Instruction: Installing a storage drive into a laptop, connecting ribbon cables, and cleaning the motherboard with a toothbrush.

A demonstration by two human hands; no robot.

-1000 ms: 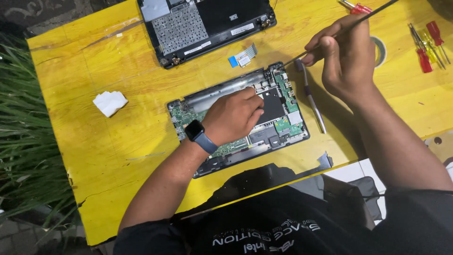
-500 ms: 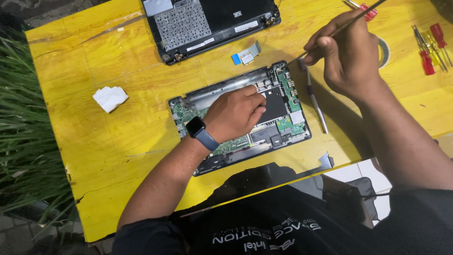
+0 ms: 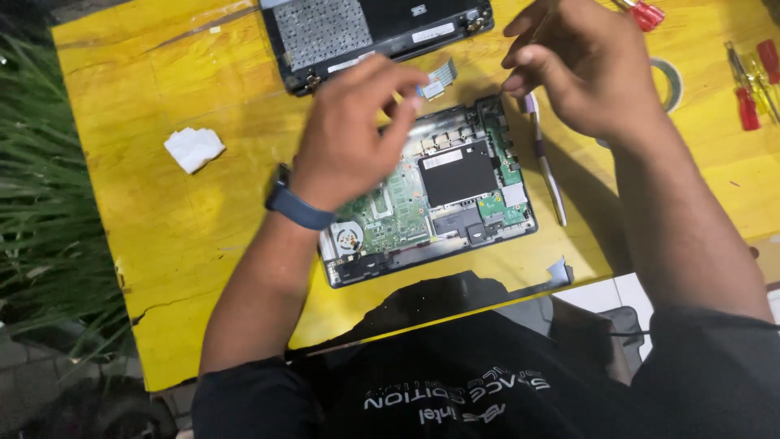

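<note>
An opened laptop base lies on the yellow table, showing a green circuit board, a black rectangular module and a small fan. My left hand, with a dark blue watch on the wrist, hovers above the base's left half with its fingers curled and blurred. Above the base's far right corner, my right hand has its fingers spread and pointing left, and I see nothing in it. A thin pale tool lies just right of the base.
A second dark laptop shell sits at the table's far edge, with a blue-tipped ribbon cable near it. Red-handled screwdrivers and a tape roll lie at right. A crumpled white tissue lies left; plants border the table.
My left hand has lifted off the circuit board. My right hand has come down and left toward the base, and the long thin tool it held is no longer seen.
</note>
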